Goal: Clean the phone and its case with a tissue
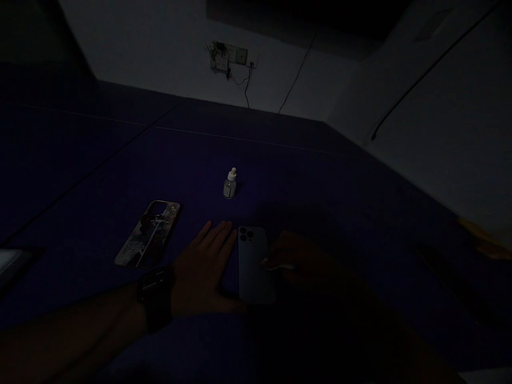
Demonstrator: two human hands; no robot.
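A phone (252, 272) lies back side up on the dark blue surface, its camera lenses toward the far end. My left hand (204, 272) rests flat along the phone's left side, fingers stretched forward and thumb by the near edge. On the phone's right part, my right hand (298, 256) is closed on a small white cloth or wipe (282, 266); shadow hides most of that hand. A phone case (150, 234) with a dark printed picture lies left of my left hand. Farther off, a small dropper bottle (229, 188) with a white top stands upright.
Wall sockets (232, 55) with plugs and hanging cords are at the back. A pale-topped object (16, 264) lies at the left edge. At right, a dark long object (452, 280) is hard to make out, with something yellow-orange (488, 240) beyond it. The picture is very dark.
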